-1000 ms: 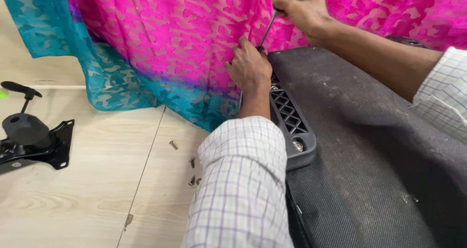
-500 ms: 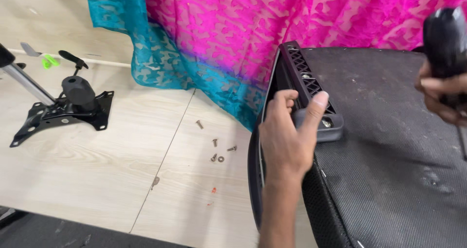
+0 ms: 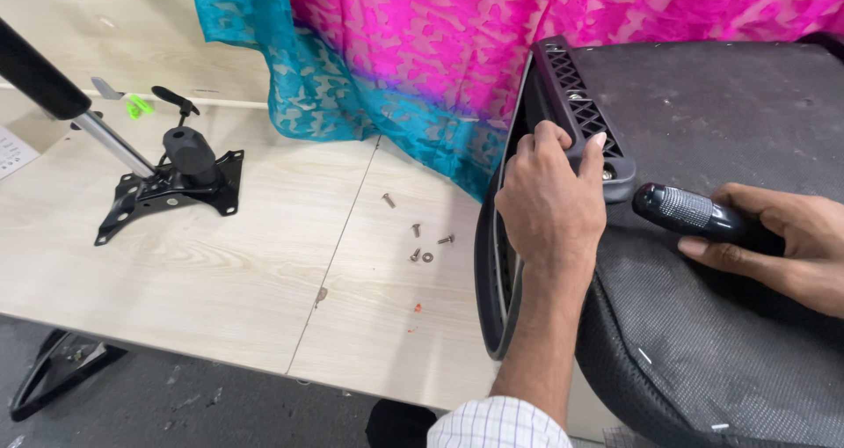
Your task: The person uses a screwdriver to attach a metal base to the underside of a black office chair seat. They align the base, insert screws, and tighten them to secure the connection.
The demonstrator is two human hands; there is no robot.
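Note:
A black office-chair seat (image 3: 703, 325) lies upside down on the wooden table (image 3: 220, 263), its mesh underside facing up. My left hand (image 3: 549, 202) grips the black plastic slotted bracket (image 3: 580, 105) at the seat's left edge. My right hand (image 3: 782, 241) rests on the seat, holding a screwdriver by its black handle (image 3: 690, 211); the shaft is hidden. Several loose screws and washers (image 3: 420, 241) lie on the table to the left of the seat.
A black chair tilt mechanism plate (image 3: 171, 180) with a gas-lift cylinder (image 3: 61, 96) sits at the table's left. A pink and teal patterned cloth (image 3: 422, 52) hangs across the back. A black chair base part (image 3: 53, 373) is on the dark floor below the table's edge.
Both hands came away from the seat's far edge by the cloth. My left hand moved to grip the slotted bracket, and my right hand lowered the screwdriver onto the seat.

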